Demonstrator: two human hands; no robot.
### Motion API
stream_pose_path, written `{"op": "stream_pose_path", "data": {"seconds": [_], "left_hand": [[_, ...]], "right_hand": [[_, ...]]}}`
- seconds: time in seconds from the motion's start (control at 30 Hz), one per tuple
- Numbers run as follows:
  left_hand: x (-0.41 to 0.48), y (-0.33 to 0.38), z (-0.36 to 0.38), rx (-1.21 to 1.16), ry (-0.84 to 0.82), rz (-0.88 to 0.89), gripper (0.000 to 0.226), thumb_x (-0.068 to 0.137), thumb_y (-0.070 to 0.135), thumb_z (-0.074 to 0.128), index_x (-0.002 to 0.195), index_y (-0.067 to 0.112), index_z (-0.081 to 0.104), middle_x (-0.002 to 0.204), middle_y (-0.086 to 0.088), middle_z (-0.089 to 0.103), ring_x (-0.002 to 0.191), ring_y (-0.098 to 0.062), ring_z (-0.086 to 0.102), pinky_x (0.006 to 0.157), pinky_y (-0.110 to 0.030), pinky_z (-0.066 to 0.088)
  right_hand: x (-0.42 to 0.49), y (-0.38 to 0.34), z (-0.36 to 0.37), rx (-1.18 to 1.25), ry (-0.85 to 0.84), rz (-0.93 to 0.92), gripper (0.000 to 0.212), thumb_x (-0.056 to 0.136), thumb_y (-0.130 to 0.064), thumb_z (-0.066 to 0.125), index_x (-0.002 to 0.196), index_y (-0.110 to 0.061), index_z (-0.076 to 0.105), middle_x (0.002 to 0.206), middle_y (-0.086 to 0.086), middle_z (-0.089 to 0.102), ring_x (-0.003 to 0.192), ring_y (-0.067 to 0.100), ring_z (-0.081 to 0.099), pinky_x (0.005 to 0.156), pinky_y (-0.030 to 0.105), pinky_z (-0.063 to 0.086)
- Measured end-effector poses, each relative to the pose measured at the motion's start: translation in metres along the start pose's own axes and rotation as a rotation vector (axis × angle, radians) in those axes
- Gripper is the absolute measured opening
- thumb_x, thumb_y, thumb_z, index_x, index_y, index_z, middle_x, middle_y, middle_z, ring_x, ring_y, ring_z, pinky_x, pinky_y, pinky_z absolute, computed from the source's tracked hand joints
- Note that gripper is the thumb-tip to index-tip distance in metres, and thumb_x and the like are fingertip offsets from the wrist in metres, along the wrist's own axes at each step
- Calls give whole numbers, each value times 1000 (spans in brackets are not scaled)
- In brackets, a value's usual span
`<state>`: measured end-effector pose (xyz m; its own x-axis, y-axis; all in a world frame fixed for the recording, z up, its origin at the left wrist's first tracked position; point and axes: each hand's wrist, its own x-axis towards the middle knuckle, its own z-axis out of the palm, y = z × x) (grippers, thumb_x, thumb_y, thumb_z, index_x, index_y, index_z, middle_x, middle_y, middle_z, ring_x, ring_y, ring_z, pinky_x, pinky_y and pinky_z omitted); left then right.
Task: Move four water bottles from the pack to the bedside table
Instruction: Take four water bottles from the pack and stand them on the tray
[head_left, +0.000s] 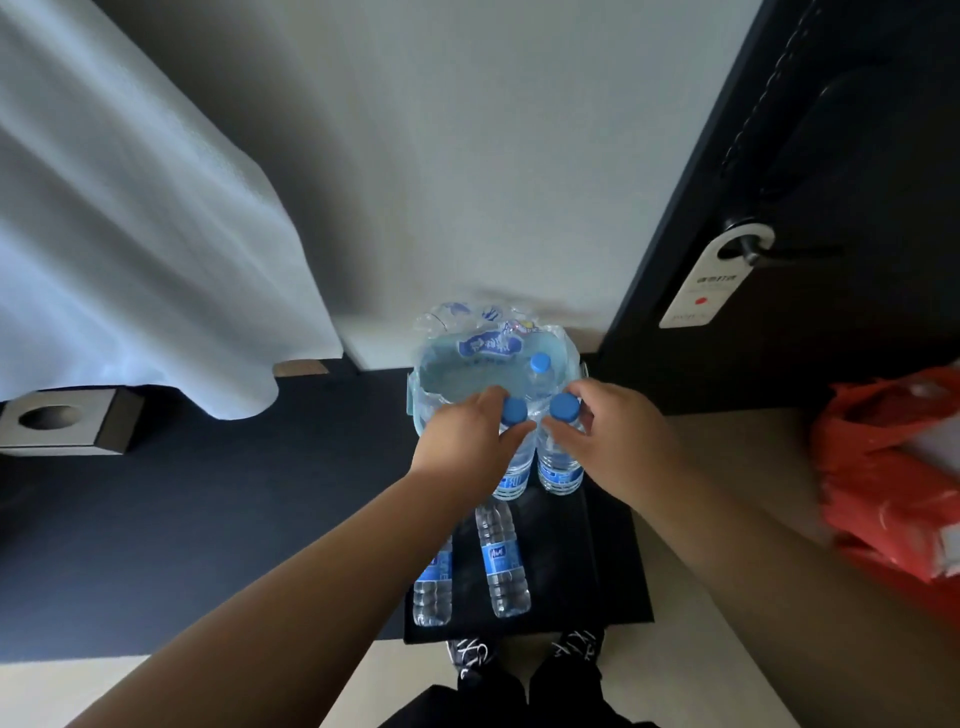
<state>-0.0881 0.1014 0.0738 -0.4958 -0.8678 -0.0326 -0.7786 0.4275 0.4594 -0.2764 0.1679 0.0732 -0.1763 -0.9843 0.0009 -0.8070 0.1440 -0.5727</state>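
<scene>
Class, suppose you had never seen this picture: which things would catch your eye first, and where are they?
At centre, the left hand and right hand each grip a blue-capped water bottle by the neck, just in front of the torn plastic pack. Below them, two more bottles lie on a dark mat. At the right edge sits a bright red plastic bag.

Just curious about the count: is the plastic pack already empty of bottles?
No, a blue-capped bottle still stands inside the torn pack, behind the two bottles that the hands grip.
</scene>
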Motion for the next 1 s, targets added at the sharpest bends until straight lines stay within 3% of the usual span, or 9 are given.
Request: {"op": "stream_pose_path", "data": {"seconds": [0.13, 0.3, 0.47, 0.53, 0.6, 0.73, 0.83, 1.0], "left_hand": [[-7, -5, 36, -67, -91, -101, 33, 96, 50, 61, 100, 18, 59, 85, 0, 65, 79, -27, 62, 67, -38, 50], [-10, -17, 91, -126, -190, -267, 31, 93, 50, 62, 88, 21, 52, 75, 6, 59, 74, -24, 59, 62, -35, 45], [-4, -26, 137, -163, -259, -434, 31, 92, 50, 63, 89, 21, 55, 81, 3, 61, 80, -24, 61, 71, -41, 54], [-4, -29, 152, -147, -313, -461, 32, 92, 50, 63, 85, 20, 53, 79, 1, 61, 75, -21, 60, 65, -38, 54], [-3, -32, 164, -135, -337, -477, 32, 93, 50, 63, 83, 21, 51, 77, 2, 59, 71, -20, 59, 60, -34, 47], [5, -41, 183, -103, -379, -524, 32, 93, 55, 61, 87, 24, 54, 80, 2, 62, 75, -20, 61, 66, -36, 49], [10, -50, 194, -72, -415, -546, 37, 93, 57, 61, 92, 21, 57, 83, 1, 63, 74, -20, 62, 61, -34, 46], [12, -65, 218, 52, -470, -582, 45, 92, 64, 56, 90, 19, 60, 80, 1, 67, 73, -21, 66, 67, -37, 57]], "right_hand": [[-13, 24, 23, -22, -68, 45, 27, 94, -47, 72, 100, -22, 66, 82, -9, 65, 69, 8, 61, 60, 31, 53], [-21, 58, 64, -9, -158, 153, 26, 94, -42, 72, 92, -18, 65, 79, -7, 61, 67, 10, 57, 60, 32, 46], [-29, 91, 105, -21, -278, 228, 29, 96, -43, 71, 102, -15, 66, 91, -1, 68, 83, 21, 67, 68, 35, 50], [-29, 102, 116, -19, -289, 272, 36, 96, -45, 70, 110, -12, 67, 97, 3, 70, 90, 24, 69, 69, 32, 45], [-28, 109, 125, -3, -285, 299, 38, 96, -48, 70, 110, -12, 68, 93, 4, 70, 88, 24, 69, 69, 33, 47], [-22, 120, 140, -4, -314, 362, 36, 96, -51, 68, 99, -16, 66, 83, 0, 69, 78, 21, 69, 70, 40, 59], [-14, 126, 154, -9, -334, 408, 41, 96, -55, 65, 104, -15, 66, 88, 1, 71, 80, 21, 70, 70, 40, 59], [-3, 135, 179, -71, -375, 516, 41, 92, -61, 60, 93, -21, 67, 79, -2, 69, 69, 19, 68, 65, 38, 61]]}}
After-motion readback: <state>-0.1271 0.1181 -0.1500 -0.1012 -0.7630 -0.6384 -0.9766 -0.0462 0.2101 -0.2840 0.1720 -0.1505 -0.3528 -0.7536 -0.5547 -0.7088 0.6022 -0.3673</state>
